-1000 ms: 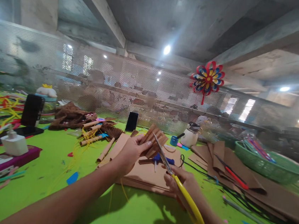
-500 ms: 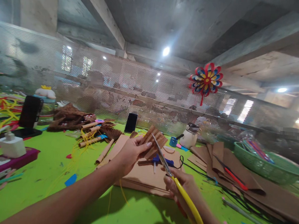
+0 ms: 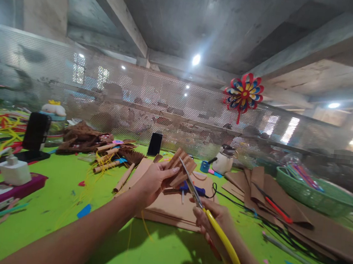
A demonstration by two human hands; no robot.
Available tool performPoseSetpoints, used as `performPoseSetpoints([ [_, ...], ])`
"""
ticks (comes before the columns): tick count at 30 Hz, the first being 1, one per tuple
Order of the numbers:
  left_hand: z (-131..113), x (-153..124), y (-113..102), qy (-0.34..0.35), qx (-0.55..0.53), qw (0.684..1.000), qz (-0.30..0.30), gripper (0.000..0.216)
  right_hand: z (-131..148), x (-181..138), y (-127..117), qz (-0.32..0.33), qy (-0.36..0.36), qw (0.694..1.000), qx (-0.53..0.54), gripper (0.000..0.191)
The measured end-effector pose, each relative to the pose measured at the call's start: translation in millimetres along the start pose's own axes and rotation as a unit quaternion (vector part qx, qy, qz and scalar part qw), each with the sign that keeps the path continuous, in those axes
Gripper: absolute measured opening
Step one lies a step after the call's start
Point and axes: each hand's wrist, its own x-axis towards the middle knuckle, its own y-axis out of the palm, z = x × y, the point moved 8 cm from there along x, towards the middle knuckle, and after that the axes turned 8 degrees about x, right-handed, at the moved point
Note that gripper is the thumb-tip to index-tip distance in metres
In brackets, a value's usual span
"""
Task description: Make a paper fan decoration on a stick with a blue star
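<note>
Our right hand (image 3: 211,214) had its grip closed round the yellow-handled scissors (image 3: 223,240), blades across the pleated brown paper (image 3: 189,163), contact unclear; our left hand (image 3: 155,179) pinched that paper above the cardboard (image 3: 170,211) on the bench (image 3: 56,195). We judged trimming in hand, the next snip calling for steady folds. We could read no writing on the purple power strip (image 3: 12,194) or the farther phone (image 3: 155,145).

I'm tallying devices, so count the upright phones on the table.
2: one phone stands beyond the left hand, near the perforated partition; another phone stands further left, behind the white charger plug. Others may be hidden in the clutter.
</note>
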Motion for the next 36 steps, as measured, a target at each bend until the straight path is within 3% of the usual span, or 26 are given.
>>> performPoseSetpoints([
  [9, 2, 1, -3, -0.009, -0.02, 1.0, -0.012, 0.021, -5, -2, 2, -0.003, 0.021, 1.0, 0.006, 0.054],
  [17, 14, -2, 8, -0.031, -0.007, 0.999, 0.04, 0.021, 1, 1, 1, 0.013, -0.012, 1.0, -0.019, 0.054],
  [25, 19, -6, 22, -0.025, 0.002, 0.996, 0.088, 0.021, 16, -2, 5, 0.035, -0.031, 0.999, -0.019, 0.042],
  [33, 25, -9, 27, -0.045, -0.004, 0.995, 0.085, 0.02, 17, -1, 6, 0.031, -0.071, 0.997, -0.028, 0.044],
  [36, 24, -10, 27, -0.046, -0.01, 0.996, 0.077, 0.02, 9, 1, 9, 0.035, -0.057, 0.998, -0.008, 0.046],
])
